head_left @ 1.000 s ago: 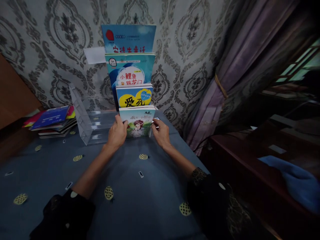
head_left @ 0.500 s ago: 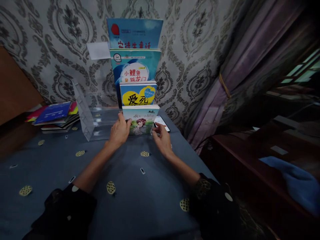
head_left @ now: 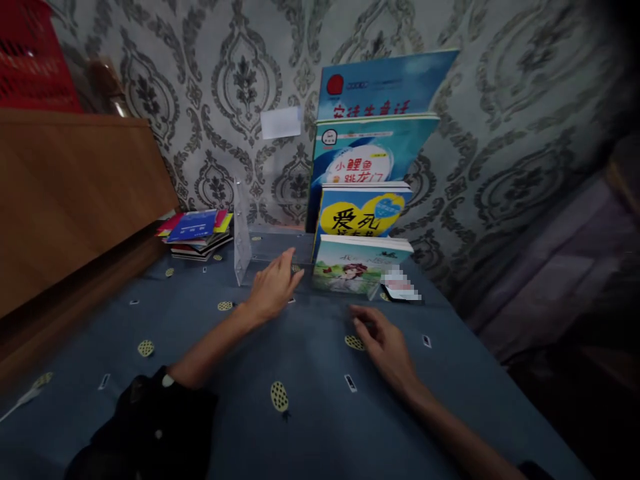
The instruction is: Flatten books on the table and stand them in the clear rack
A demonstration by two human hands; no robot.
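A clear acrylic tiered rack [head_left: 243,240] stands on the blue patterned cloth [head_left: 310,413] against the wall. Several children's books fill its right side, stepped upward; the front one [head_left: 357,270] shows a girl on green. My left hand [head_left: 273,287] hovers open just left of that front book, fingers stretched toward the rack's lowest slot, holding nothing. Lower down, my right hand [head_left: 383,343] rests flat on the cloth in front of the books, fingers loosely spread and empty.
A stack of coloured books [head_left: 196,233] lies on the cloth left of the rack. A wooden board [head_left: 65,193] rises at the left, with a red crate [head_left: 30,60] above it. A phone [head_left: 400,288] lies right of the front book. Patterned wallpaper is behind.
Both hands have let go of the front book, which stays in the rack. My right hand pulled back onto the cloth. The camera has turned left, bringing the wooden board into view.
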